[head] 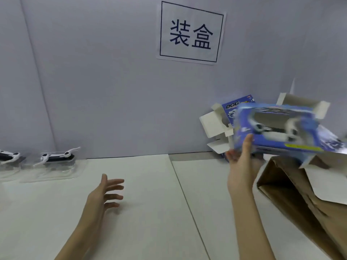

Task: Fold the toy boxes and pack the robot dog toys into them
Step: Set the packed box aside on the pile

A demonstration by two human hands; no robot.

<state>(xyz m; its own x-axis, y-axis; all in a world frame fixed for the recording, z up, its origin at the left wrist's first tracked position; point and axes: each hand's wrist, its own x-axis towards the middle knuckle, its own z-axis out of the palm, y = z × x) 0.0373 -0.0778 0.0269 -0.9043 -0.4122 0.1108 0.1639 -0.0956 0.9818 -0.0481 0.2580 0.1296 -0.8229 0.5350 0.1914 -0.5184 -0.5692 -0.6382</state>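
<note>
Blue toy box (277,128) is gripped at its left end by right hand (242,158), long axis lying left-right, while left hand (105,192), spread and empty, is nearer the robot dog toys (56,158) far left.

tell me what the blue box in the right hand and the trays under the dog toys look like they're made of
Blue toy box: seems thin printed cardboard with a slightly glossy face; its open flaps show plain white-grey board inside.

Trays under the robot dog toys: probably clear moulded plastic, since the table shows through and the edges catch light. Blur leaves this uncertain.
</note>
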